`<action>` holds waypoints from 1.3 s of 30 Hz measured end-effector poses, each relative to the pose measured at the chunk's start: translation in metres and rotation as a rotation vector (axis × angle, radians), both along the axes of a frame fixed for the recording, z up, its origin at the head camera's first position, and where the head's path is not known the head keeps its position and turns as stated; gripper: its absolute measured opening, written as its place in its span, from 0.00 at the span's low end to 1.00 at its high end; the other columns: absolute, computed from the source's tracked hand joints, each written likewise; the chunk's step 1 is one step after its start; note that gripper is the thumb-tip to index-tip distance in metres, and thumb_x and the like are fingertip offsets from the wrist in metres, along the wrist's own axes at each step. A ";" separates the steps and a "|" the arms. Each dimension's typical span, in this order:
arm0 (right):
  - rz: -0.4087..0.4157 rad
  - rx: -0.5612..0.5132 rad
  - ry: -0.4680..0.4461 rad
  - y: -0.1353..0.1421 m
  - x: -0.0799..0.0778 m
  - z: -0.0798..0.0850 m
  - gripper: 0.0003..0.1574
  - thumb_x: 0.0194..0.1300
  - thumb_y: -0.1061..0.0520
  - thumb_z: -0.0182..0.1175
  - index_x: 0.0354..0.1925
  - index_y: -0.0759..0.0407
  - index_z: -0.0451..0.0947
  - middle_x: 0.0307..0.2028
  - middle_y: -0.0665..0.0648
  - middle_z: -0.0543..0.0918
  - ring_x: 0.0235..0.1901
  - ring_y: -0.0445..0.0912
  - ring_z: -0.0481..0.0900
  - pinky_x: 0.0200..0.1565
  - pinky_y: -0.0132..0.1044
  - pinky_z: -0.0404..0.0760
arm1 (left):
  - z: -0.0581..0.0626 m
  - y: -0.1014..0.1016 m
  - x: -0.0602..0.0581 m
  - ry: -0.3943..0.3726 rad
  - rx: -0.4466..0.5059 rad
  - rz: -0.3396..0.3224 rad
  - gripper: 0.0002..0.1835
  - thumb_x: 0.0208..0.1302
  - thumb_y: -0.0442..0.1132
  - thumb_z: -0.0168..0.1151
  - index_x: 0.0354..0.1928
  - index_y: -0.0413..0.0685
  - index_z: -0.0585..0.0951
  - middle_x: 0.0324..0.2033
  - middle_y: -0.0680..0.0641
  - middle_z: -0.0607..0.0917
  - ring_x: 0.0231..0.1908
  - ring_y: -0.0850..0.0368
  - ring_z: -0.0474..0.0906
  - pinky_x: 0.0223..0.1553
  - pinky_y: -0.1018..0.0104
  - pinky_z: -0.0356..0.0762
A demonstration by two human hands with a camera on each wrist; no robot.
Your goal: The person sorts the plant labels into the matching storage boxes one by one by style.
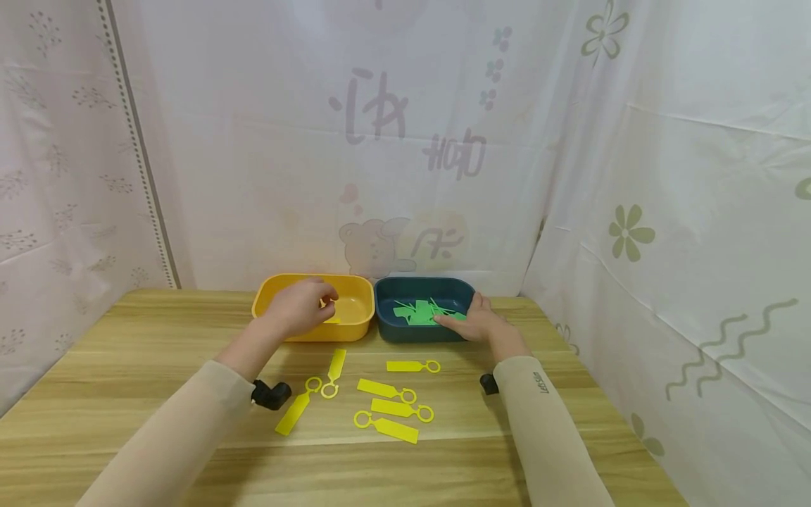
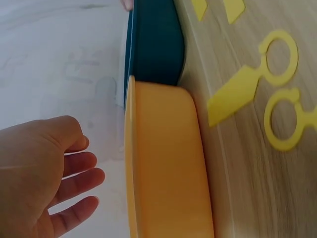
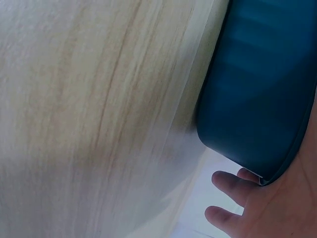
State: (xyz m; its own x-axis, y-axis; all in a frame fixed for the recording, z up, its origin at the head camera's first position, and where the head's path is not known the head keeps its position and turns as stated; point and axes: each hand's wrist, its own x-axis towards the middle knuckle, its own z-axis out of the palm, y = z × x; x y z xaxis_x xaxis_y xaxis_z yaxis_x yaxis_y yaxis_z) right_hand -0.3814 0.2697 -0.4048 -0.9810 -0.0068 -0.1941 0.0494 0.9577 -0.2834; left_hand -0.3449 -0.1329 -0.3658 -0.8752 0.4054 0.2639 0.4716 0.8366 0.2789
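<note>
Fingers [image 2: 81, 181] of the left hand [image 1: 300, 306], loosely bent and holding nothing, hang above the orange box [image 1: 342, 333], something yellow inside; the right hand's [image 1: 481, 324], relaxed and empty, reach past the teal box [image 1: 418, 334] at three o'clock, thumb over its green tags [image 1: 421, 313]. Six yellow tags [image 1: 395, 429] lie six o'clock of both boxes; the desk [image 1: 127, 380] extends toward nine, the curtain [image 1: 253, 141] rising at twelve.

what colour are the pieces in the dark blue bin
The pieces are green, clearest in head view.
</note>
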 end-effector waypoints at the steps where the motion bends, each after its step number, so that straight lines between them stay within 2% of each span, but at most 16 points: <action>1: -0.001 0.000 0.003 0.000 0.000 0.000 0.92 0.64 0.05 0.45 0.86 0.71 0.23 0.87 0.76 0.32 0.83 0.79 0.50 0.80 0.75 0.55 | 0.000 0.002 0.001 0.002 -0.005 -0.009 0.13 0.75 0.41 0.65 0.55 0.46 0.90 0.49 0.46 0.91 0.45 0.50 0.85 0.52 0.52 0.88; 7: -0.008 0.007 0.008 -0.002 0.001 0.000 0.90 0.66 0.06 0.46 0.86 0.72 0.23 0.87 0.76 0.33 0.82 0.80 0.51 0.80 0.76 0.55 | 0.005 0.021 0.012 0.005 -0.019 -0.091 0.12 0.75 0.40 0.68 0.55 0.47 0.90 0.48 0.47 0.91 0.45 0.51 0.85 0.55 0.55 0.88; 12: 0.000 0.008 0.007 -0.002 0.001 0.000 0.89 0.67 0.08 0.46 0.86 0.73 0.23 0.87 0.77 0.32 0.82 0.81 0.50 0.81 0.74 0.55 | 0.006 0.039 0.023 0.002 -0.036 -0.170 0.10 0.75 0.41 0.71 0.53 0.49 0.92 0.45 0.49 0.89 0.39 0.55 0.82 0.48 0.62 0.88; 18: 0.001 -0.002 0.005 -0.004 0.002 0.002 0.89 0.68 0.09 0.47 0.86 0.73 0.22 0.87 0.78 0.33 0.82 0.81 0.49 0.81 0.74 0.54 | 0.003 0.050 0.032 0.019 -0.066 -0.237 0.06 0.75 0.42 0.72 0.49 0.53 0.93 0.41 0.53 0.87 0.37 0.59 0.79 0.45 0.65 0.85; 24: 0.008 -0.008 0.011 -0.004 0.002 0.001 0.89 0.68 0.09 0.48 0.86 0.73 0.23 0.87 0.78 0.33 0.83 0.79 0.51 0.81 0.73 0.55 | -0.002 0.056 0.038 -0.044 -0.081 -0.294 0.04 0.74 0.40 0.73 0.46 0.54 0.92 0.38 0.54 0.85 0.36 0.59 0.77 0.43 0.66 0.82; 27: 0.006 -0.012 0.015 -0.004 0.001 0.001 0.90 0.67 0.08 0.48 0.86 0.73 0.24 0.87 0.77 0.33 0.83 0.79 0.52 0.81 0.73 0.54 | -0.005 0.059 0.041 -0.057 -0.108 -0.330 0.05 0.74 0.40 0.72 0.47 0.54 0.92 0.40 0.55 0.87 0.38 0.60 0.79 0.45 0.65 0.84; 32: 0.006 -0.012 0.015 -0.004 0.000 0.001 0.90 0.66 0.07 0.48 0.86 0.73 0.23 0.87 0.77 0.33 0.83 0.79 0.52 0.82 0.73 0.54 | -0.010 0.066 0.046 -0.121 -0.132 -0.367 0.08 0.74 0.41 0.73 0.50 0.53 0.92 0.43 0.54 0.89 0.41 0.59 0.82 0.50 0.63 0.86; 39: 0.001 -0.011 0.001 -0.003 -0.001 0.001 0.90 0.67 0.08 0.48 0.86 0.72 0.21 0.87 0.77 0.32 0.83 0.81 0.49 0.81 0.74 0.54 | -0.022 0.075 0.057 -0.150 -0.210 -0.440 0.08 0.72 0.43 0.75 0.49 0.52 0.92 0.42 0.54 0.89 0.39 0.62 0.79 0.45 0.67 0.83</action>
